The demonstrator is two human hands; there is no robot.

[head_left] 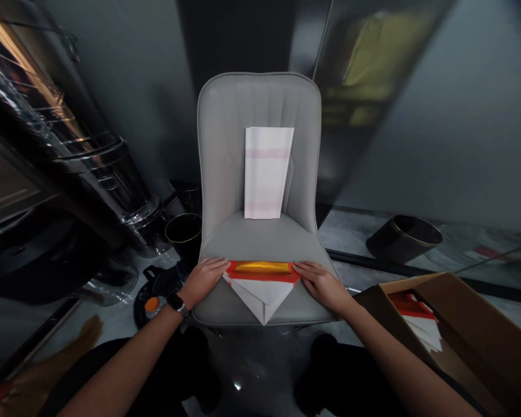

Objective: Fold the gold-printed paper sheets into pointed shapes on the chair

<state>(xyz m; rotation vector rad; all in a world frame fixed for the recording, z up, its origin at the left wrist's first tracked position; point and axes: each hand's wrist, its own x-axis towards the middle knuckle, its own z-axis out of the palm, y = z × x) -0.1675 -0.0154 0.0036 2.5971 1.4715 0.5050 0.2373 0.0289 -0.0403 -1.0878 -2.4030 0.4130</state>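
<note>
A folded paper (263, 292), white with a red band and a gold strip along its far edge, lies on the front of the grey chair seat, its point toward me. My left hand (205, 281), with a watch on the wrist, has its fingers together on the paper's left corner. At the right corner, the fingers of my right hand (321, 284) press together on the red edge. Both thumbs are mostly hidden. A stack of white paper with faint pink bands (267, 174) leans upright against the backrest of the chair (258, 90).
An open cardboard box (481, 324) at the right holds red and white folded papers (417, 318). Black bins (403, 237) stand on the floor on both sides. A dark basket with an orange-capped item (151, 304) sits left of the chair, near a shiny metal cylinder (108, 168).
</note>
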